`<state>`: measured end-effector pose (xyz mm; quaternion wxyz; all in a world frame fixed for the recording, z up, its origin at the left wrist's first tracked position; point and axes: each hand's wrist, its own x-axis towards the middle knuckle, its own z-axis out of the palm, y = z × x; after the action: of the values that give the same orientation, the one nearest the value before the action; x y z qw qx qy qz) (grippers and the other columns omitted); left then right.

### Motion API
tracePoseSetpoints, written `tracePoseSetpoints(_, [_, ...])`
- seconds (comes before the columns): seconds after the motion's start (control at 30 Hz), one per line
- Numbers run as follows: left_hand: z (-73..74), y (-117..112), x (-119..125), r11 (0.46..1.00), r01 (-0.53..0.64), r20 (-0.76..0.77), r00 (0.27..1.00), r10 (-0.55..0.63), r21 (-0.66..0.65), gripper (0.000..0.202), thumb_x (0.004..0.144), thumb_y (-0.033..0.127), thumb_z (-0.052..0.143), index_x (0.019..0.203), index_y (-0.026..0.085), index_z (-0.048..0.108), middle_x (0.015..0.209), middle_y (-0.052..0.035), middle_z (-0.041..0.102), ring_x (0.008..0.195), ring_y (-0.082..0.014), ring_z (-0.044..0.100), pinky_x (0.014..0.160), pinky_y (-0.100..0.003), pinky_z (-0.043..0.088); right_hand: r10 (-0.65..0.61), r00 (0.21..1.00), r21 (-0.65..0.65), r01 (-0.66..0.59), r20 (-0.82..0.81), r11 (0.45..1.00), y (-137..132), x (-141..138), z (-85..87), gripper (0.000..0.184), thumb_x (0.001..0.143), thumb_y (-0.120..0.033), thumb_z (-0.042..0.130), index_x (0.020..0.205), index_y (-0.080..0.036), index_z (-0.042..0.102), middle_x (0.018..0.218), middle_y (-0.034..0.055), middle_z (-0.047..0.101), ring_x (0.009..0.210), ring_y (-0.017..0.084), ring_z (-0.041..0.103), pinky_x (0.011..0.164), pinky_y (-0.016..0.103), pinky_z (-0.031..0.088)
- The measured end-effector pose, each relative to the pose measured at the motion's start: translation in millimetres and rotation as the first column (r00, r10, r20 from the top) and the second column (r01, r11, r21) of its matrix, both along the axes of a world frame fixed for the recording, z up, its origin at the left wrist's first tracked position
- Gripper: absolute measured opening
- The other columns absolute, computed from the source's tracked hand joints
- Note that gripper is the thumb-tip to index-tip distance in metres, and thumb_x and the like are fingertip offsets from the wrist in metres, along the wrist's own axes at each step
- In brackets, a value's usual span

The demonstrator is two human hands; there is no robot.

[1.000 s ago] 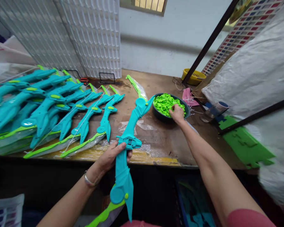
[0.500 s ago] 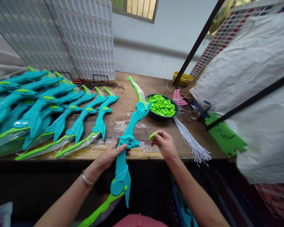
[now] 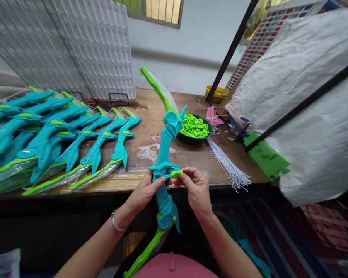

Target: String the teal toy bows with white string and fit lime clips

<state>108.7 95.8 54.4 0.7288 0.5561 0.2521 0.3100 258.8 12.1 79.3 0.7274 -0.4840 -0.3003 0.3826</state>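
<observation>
My left hand (image 3: 146,192) is wrapped round the grip of a teal and green toy bow (image 3: 164,150), which stands nearly upright over the table's front edge. A slot shows in the bow's middle section. Between the thumb and fingers of my right hand (image 3: 195,187) is a small green plastic piece (image 3: 176,174), held against the right side of that section. Whether the piece is seated in the slot I cannot tell. Behind the bow's upper part stands a dark bowl (image 3: 193,141) full of similar green pieces (image 3: 195,125).
Strung toy bows (image 3: 88,148) lie at the left of the wooden table (image 3: 150,101), several of them piled up. A bundle of white cords (image 3: 227,164) hangs at the front right edge. A yellow basin (image 3: 219,94) and a green foam block (image 3: 265,158) stand further right.
My right hand has brought the green piece leftward to the bow's middle. The bow has shifted right and turned more upright in my left hand. The view has shifted slightly.
</observation>
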Motion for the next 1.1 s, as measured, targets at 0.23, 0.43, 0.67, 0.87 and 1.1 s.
tracePoseSetpoints(0.23, [10.2,-12.3,-0.7,0.997,0.007,-0.036,0.999,-0.004,0.071,0.050,0.086,0.060,0.072,0.108,0.017,0.059,0.087,-0.0042,0.072,0.080,-0.0195,0.068,0.072,-0.030,0.057,-0.053,0.916,-0.030,0.071,0.398,0.997,-12.7,-7.1,1.1,0.011,0.089,-0.032,0.074,0.088,-0.021,0.070,0.072,-0.0022,0.074,0.061,0.014,0.069,0.059,0.025,0.054])
tracePoseSetpoints(0.43, [14.3,-19.1,2.6,0.997,-0.032,-0.050,0.998,0.036,0.073,0.046,0.085,0.056,0.075,0.104,0.018,0.057,0.081,-0.0019,0.070,0.074,-0.0179,0.067,0.066,-0.029,0.056,-0.069,0.847,-0.063,0.120,0.527,0.991,-17.2,-6.5,1.9,0.015,0.092,-0.033,0.071,0.085,-0.022,0.065,0.072,-0.0018,0.072,0.062,0.014,0.069,0.061,0.024,0.052])
tracePoseSetpoints(0.67, [14.2,-22.4,8.1,0.991,-0.103,-0.040,0.993,0.107,0.090,0.039,0.087,0.047,0.074,0.107,0.018,0.058,0.083,-0.0005,0.068,0.071,-0.0165,0.065,0.066,-0.027,0.053,0.046,0.792,-0.185,0.085,0.609,0.979,-21.0,5.3,14.0,0.019,0.088,-0.037,0.072,0.082,-0.021,0.062,0.072,-0.0011,0.066,0.063,0.013,0.062,0.060,0.025,0.049])
tracePoseSetpoints(0.87, [10.2,-21.9,4.1,0.966,-0.099,-0.170,0.975,0.142,0.238,0.028,0.087,0.044,0.072,0.089,0.018,0.062,0.067,0.0012,0.063,0.060,-0.0152,0.056,0.061,-0.027,0.045,0.235,0.833,-0.199,-0.153,0.501,0.968,-14.6,22.7,4.8,0.038,0.083,-0.036,0.075,0.117,-0.023,0.065,0.111,0.0046,0.070,0.093,0.019,0.066,0.080,0.030,0.054])
tracePoseSetpoints(1.1, [-5.6,-30.1,-0.5,0.969,-0.071,-0.259,0.957,0.133,0.235,0.033,0.084,0.048,0.071,0.072,0.021,0.056,0.056,0.0017,0.058,0.052,-0.0154,0.051,0.054,-0.028,0.040,0.237,0.763,-0.259,-0.094,0.601,0.961,-23.3,12.9,-18.5,0.014,0.085,-0.027,0.071,0.099,-0.021,0.070,0.088,0.0014,0.067,0.081,0.017,0.060,0.072,0.027,0.048])
